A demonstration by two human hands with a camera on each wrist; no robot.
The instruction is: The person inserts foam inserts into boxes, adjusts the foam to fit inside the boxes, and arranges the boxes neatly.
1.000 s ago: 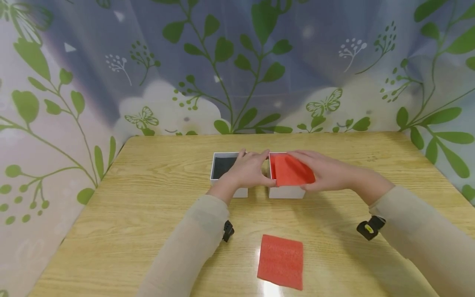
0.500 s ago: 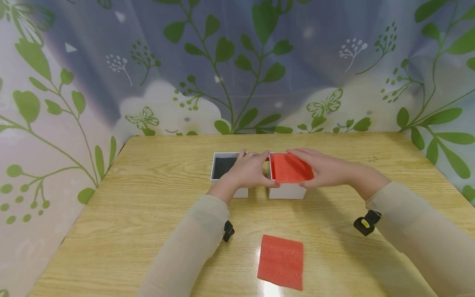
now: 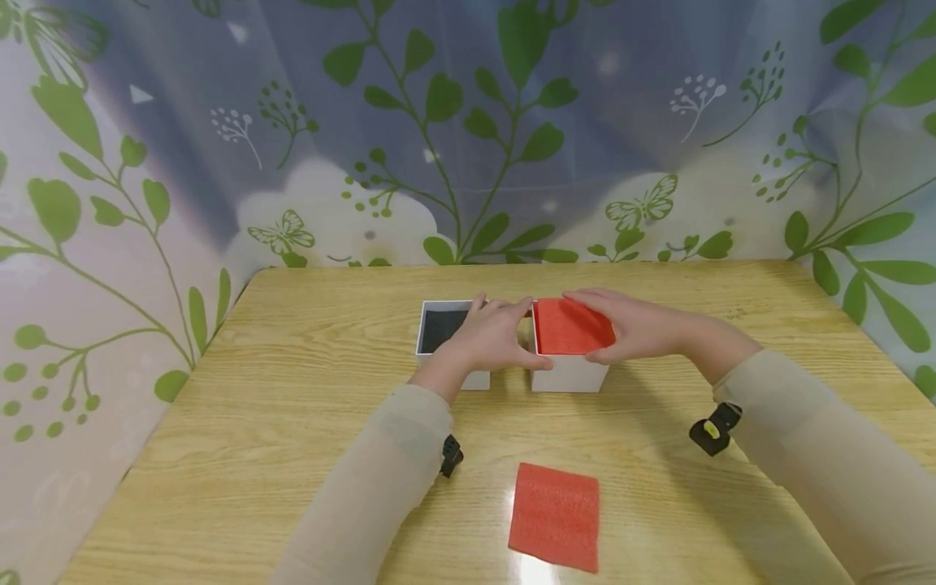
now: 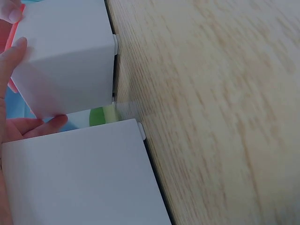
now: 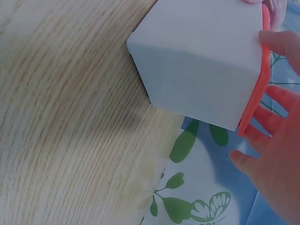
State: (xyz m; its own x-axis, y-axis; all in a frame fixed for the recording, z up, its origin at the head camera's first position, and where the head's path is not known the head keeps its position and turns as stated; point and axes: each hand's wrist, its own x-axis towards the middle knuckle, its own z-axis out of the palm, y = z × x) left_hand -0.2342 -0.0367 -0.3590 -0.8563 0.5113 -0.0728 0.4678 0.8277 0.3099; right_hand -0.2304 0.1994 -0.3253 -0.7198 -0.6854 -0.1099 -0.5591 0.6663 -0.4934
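A square red cloth [image 3: 573, 327] lies over the opening of the right-hand white box [image 3: 567, 376], near the middle of the table. My right hand [image 3: 645, 327] holds the cloth's right side, thumb at the front edge and fingers at the back. With my left hand [image 3: 490, 335] I hold the box's left side, the thumb on its front rim and the fingertips near the back left corner. In the right wrist view the cloth's edge [image 5: 255, 101] shows as a thin red strip along the rim. The cloth hides most of the inside of this box.
A second white box [image 3: 478, 380] with a dark inside stands just left, partly behind my left hand. Another red square cloth [image 3: 554, 517] lies flat on the wooden table [image 3: 292, 422] in front. A leaf-printed curtain [image 3: 621, 122] hangs behind the table.
My right hand has shifted slightly left and toward the back with the red cloth. The cloth's front edge, which overhung the box's front, now sits along the rim. My left hand stays put.
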